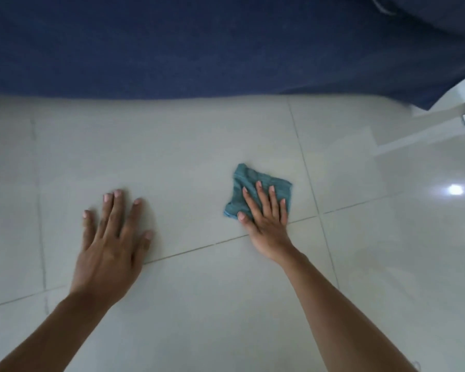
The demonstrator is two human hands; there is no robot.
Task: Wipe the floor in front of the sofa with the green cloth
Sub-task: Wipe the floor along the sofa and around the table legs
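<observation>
The green cloth (249, 181) lies crumpled on the pale tiled floor (172, 157), a little way in front of the dark blue sofa (172, 44). My right hand (265, 218) presses flat on the cloth's near half, fingers spread, with the palm resting partly on the tile. My left hand (113, 237) lies flat on the bare floor to the left of the cloth, fingers apart and holding nothing.
The sofa's front edge runs across the top of the view. A white frame or ledge (440, 124) slants in at the upper right beside the sofa's corner. Grout lines cross the tiles, and a light reflection (455, 189) glints at the right.
</observation>
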